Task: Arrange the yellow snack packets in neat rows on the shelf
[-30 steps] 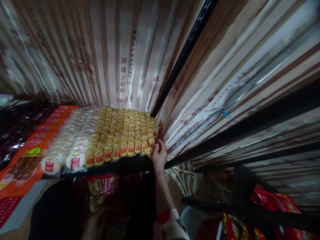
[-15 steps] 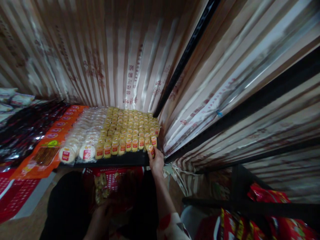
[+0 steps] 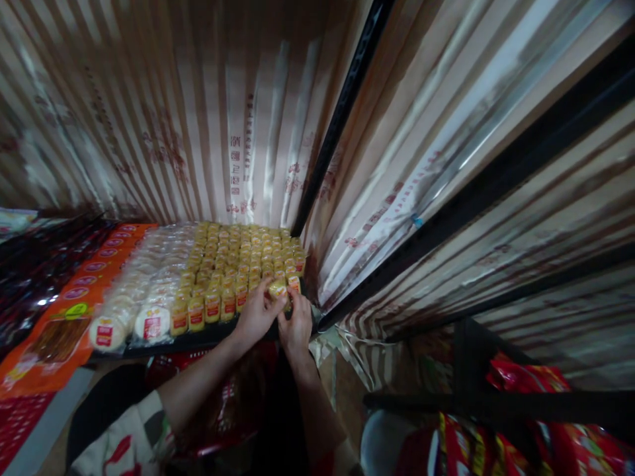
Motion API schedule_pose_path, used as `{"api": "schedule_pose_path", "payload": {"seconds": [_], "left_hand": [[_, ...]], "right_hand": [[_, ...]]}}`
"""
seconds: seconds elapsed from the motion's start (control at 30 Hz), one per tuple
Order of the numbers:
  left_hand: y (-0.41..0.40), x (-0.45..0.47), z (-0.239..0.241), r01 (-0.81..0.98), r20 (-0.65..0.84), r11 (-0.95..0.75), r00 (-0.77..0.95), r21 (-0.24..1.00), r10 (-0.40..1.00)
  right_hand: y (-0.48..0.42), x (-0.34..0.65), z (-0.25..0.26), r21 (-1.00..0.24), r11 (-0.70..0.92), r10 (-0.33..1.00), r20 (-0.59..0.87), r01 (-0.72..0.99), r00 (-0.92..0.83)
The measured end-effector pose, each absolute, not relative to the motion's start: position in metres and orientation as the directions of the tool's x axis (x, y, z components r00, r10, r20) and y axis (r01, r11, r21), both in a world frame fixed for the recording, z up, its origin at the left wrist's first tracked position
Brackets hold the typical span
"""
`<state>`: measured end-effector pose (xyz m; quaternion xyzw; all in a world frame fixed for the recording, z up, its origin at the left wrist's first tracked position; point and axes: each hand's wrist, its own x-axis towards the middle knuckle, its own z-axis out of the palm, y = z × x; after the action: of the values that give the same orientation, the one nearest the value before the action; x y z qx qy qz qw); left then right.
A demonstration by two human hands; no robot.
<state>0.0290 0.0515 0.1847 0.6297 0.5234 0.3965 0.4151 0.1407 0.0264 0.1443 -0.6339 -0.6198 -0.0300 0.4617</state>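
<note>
Rows of small yellow wrapped snack packs with red labels fill the right part of a dark shelf. My left hand and my right hand meet at the shelf's front right corner. Both pinch one yellow snack pack at the end of the front row. Round white wrapped cakes lie in rows to the left of the yellow packs.
Orange flat packets and dark glossy packets lie further left on the shelf. A red basket sits below my arms. Striped shiny wrapping hangs behind and to the right, crossed by black rack bars. Red bags fill the lower right.
My left hand rose from the red basket below the shelf up to the front right corner. It now joins my right hand on a yellow pack.
</note>
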Motion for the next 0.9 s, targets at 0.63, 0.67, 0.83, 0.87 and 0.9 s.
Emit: {"api": "schedule_pose_path", "payload": {"seconds": [0.63,0.67,0.83,0.87,0.9], "left_hand": [[0.185,0.13,0.197,0.484,0.231,-0.359,0.304,0.798,0.924],[0.187,0.132,0.193,0.503,0.229,-0.366,0.315,0.783,0.921],[0.194,0.129,0.177,0.561,0.232,-0.47,0.444,0.681,0.865],[0.195,0.127,0.176,0.576,0.23,-0.502,0.48,0.645,0.847],[0.196,0.125,0.175,0.593,0.222,-0.531,0.514,0.606,0.828]], "right_hand": [[0.055,0.166,0.074,-0.627,0.061,0.789,0.507,0.776,0.348],[0.055,0.166,0.073,-0.623,0.065,0.793,0.506,0.779,0.339],[0.053,0.164,0.074,-0.623,0.054,0.787,0.508,0.781,0.35],[0.053,0.163,0.074,-0.624,0.054,0.784,0.51,0.779,0.354],[0.053,0.163,0.075,-0.625,0.055,0.781,0.513,0.778,0.357]]}}
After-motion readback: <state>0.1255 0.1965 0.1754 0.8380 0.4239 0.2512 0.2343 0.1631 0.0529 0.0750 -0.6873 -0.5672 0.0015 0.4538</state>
